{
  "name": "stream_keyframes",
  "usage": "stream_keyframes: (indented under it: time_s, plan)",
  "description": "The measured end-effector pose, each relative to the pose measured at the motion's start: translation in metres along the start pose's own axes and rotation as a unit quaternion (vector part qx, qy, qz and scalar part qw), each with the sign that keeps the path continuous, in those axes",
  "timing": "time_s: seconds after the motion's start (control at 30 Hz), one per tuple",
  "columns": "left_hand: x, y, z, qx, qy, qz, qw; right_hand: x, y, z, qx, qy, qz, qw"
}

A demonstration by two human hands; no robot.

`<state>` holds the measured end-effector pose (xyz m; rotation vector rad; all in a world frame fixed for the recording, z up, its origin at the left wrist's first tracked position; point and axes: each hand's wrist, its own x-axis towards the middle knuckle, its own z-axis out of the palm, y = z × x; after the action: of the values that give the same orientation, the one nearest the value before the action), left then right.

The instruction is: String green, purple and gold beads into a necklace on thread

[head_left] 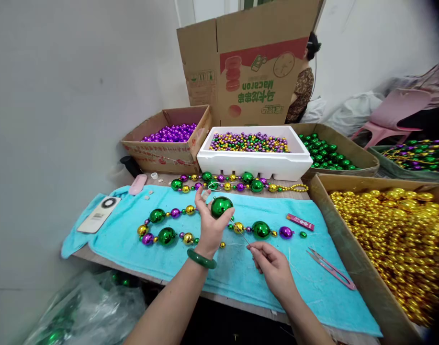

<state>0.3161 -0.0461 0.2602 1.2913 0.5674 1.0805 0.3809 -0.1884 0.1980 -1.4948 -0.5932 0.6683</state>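
My left hand (209, 227), with a green bangle (202, 258) at the wrist, grips a large shiny green bead (221, 206) between thumb and fingers. In my right hand (271, 266), thumb and fingertips pinch a thin needle (241, 232) that points up toward the bead. Its tip reaches the bead's lower right side; whether it is inside I cannot tell. Around my left hand, purple, gold and green beads lie in a loop on a turquoise towel (126, 256). A big green bead (261, 230) and a purple bead (286, 233) sit right of the needle.
Thread snips (332, 269) and a small red packet (300, 222) lie at right. A finished-looking bead strand (240, 187) spans the back. Behind stand a white foam box (255, 160) and a carton of purple beads (169, 155); a gold-bead carton (366, 268) borders the right. A phone (98, 214) lies left.
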Motion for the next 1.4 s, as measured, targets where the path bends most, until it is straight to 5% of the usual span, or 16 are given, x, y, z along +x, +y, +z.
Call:
stream_keyframes:
  time_s: [0.2, 0.37, 0.47, 0.57, 0.77, 1.0, 1.4]
  plan:
    - [-0.005, -0.011, 0.003, -0.019, -0.109, -0.013, 0.994, 0.004, -0.002, -0.002, 0.055, 0.04, 0.012, 0.998]
    - [0.023, -0.021, -0.024, 0.161, -0.072, -0.041, 0.984, 0.007, -0.004, -0.024, 0.058, 0.106, 0.009, 0.993]
    - [0.041, -0.025, -0.041, 0.347, -0.09, 0.003, 0.933, 0.008, -0.004, -0.037, 0.061, 0.121, 0.014, 0.991]
    - [0.053, -0.03, -0.049, 0.506, -0.157, 0.066, 0.845, 0.011, -0.002, -0.046, 0.073, 0.13, 0.017, 0.989]
    - [0.069, -0.042, -0.037, 0.647, -0.249, 0.091, 0.715, 0.015, 0.004, -0.055, 0.089, 0.143, 0.022, 0.986]
    - [0.079, -0.047, -0.013, 0.69, -0.279, 0.084, 0.663, 0.017, 0.009, -0.06, 0.094, 0.155, 0.028, 0.983]
    - [0.084, -0.064, -0.007, 0.704, -0.366, 0.053, 0.606, 0.017, 0.014, -0.057, 0.094, 0.137, 0.037, 0.985]
